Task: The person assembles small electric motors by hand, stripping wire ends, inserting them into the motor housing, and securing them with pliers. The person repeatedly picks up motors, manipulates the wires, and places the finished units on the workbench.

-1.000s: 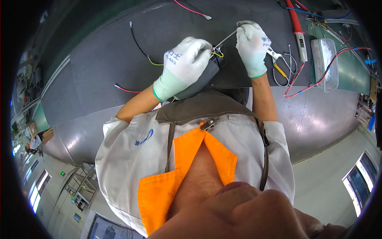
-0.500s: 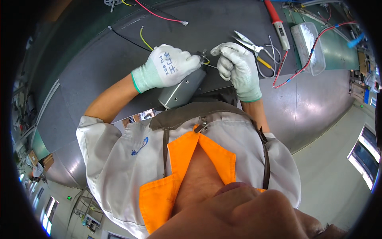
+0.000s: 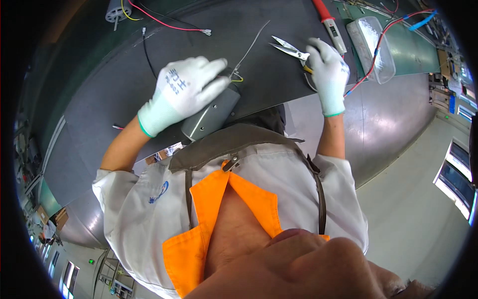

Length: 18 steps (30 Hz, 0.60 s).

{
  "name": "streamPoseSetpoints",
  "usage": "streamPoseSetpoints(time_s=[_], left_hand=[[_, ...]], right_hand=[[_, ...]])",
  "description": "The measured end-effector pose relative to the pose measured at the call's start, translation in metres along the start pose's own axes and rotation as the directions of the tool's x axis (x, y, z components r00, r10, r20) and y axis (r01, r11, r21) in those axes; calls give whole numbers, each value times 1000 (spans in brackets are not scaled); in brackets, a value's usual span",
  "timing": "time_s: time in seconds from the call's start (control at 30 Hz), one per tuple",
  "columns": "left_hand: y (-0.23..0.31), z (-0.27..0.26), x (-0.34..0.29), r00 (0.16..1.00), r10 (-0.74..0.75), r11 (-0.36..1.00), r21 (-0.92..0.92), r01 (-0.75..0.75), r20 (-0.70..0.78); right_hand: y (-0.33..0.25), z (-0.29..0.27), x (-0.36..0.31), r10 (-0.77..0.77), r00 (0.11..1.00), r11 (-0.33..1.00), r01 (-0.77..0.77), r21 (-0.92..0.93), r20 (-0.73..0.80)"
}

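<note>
Below and under my left hand lies a grey cylindrical motor with small holes in its side. My left fingers are apart at its far end, with thumb and forefinger stretched out. A thin pale cable tie rises from that end, its long tail pointing away to the right. Close by it a short yellow wire loops out. My right hand is over the handles of the scissors, fingers partly spread and slightly blurred. The scissor blades lie parted on the table; the hand covers most of the handles.
A red and grey handheld tool lies beyond my right hand. Beside it sits a clear plastic box, crossed by a red and blue cable. Far left on the dark table are another motor and a red wire.
My right hand has left the motor's end and moved right to the scissors. My left fingers have spread apart. The cable tie's tail now stands free. The whole view has shifted slightly.
</note>
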<state>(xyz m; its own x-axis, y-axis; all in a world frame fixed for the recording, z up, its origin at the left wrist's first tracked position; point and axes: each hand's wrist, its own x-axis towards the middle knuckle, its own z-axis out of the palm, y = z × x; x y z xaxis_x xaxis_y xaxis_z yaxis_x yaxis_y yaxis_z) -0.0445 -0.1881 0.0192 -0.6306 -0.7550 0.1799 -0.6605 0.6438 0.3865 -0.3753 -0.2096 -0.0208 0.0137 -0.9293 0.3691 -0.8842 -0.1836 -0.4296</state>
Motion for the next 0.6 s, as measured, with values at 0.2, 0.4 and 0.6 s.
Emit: streamPoseSetpoints(time_s=[0.2, 0.4, 0.6], left_hand=[[-8, 27, 38, 966, 257, 959, -131, -253, 13], [-31, 22, 34, 979, 155, 848, -526, -65, 129], [-26, 14, 37, 903, -225, 315, -849, 423, 366]], right_hand=[[74, 5, -18, 53, 995, 848, 1, -530, 87], [83, -39, 10, -205, 963, 854, 88, -513, -175], [187, -124, 58, -84, 893, 799, -205, -565, -442]])
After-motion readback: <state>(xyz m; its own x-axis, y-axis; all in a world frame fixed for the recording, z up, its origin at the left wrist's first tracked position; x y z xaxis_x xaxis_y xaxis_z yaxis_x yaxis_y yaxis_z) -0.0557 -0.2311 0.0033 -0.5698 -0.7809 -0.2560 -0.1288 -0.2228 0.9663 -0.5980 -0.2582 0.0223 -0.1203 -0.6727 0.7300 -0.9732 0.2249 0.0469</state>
